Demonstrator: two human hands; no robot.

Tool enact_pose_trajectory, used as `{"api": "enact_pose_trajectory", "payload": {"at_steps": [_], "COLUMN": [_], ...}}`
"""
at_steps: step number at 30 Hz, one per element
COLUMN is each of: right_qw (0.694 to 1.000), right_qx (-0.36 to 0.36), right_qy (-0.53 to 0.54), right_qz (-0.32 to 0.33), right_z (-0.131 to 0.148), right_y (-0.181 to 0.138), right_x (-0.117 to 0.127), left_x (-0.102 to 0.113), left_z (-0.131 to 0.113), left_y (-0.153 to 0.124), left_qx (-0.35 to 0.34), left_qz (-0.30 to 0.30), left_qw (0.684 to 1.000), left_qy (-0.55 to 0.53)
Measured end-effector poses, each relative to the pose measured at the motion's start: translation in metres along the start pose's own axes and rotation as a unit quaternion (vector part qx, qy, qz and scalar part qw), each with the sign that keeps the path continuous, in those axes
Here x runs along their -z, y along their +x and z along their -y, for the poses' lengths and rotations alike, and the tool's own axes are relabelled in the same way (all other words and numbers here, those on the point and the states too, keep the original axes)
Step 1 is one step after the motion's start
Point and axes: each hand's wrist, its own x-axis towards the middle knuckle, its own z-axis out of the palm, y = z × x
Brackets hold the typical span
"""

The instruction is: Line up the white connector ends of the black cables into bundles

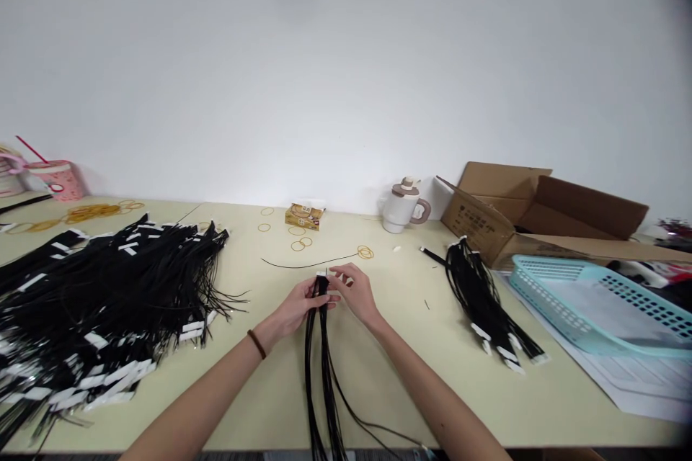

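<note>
A bundle of thin black wires (326, 346) with a small white connector (321, 274) at its top is between my hands, its long ends hanging down past the table's front edge. My left hand (303, 305) is closed round the wires just below the connector. At the bundle's right side, my right hand (352, 291) has its fingers bent by the connector, thumb and fingertips close to the wires; exactly what they pinch is too small to make out. A single black wire (308, 266) lies on the table just beyond the hands, near some rubber bands (365, 252).
A large heap of black wire harnesses (108, 295) covers the table's left side. On the right are a smaller wire bundle (476, 295), a cardboard box (486, 223) and a turquoise basket (573, 328). A small box (303, 217) and a white mug (398, 209) stand near the wall.
</note>
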Motion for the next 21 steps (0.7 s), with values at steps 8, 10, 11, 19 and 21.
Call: {"api": "enact_pose_trajectory", "payload": {"at_steps": [8, 10, 11, 19, 21], "right_qw": [0.998, 0.997, 0.997, 0.992, 0.984], "right_qx": [-0.022, -0.032, -0.034, -0.072, -0.107], "right_qy": [0.061, 0.069, 0.068, 0.107, 0.143], "right_qz": [0.012, 0.008, 0.004, -0.003, -0.006], "right_z": [-0.005, -0.004, -0.005, -0.006, -0.006], "right_y": [-0.006, -0.006, -0.007, -0.008, -0.009], "right_x": [-0.006, -0.008, -0.009, -0.010, -0.007], "left_x": [-0.004, -0.006, -0.007, -0.011, -0.013], "left_z": [0.002, 0.002, 0.002, 0.001, 0.000], "left_y": [0.001, 0.001, 0.000, -0.001, -0.002], "left_qx": [0.010, 0.007, 0.004, 0.013, 0.021], "left_qz": [0.009, 0.010, 0.010, -0.002, -0.002], "left_qw": [1.000, 1.000, 1.000, 1.000, 1.000], "left_qy": [-0.006, -0.004, -0.002, 0.001, -0.018]}}
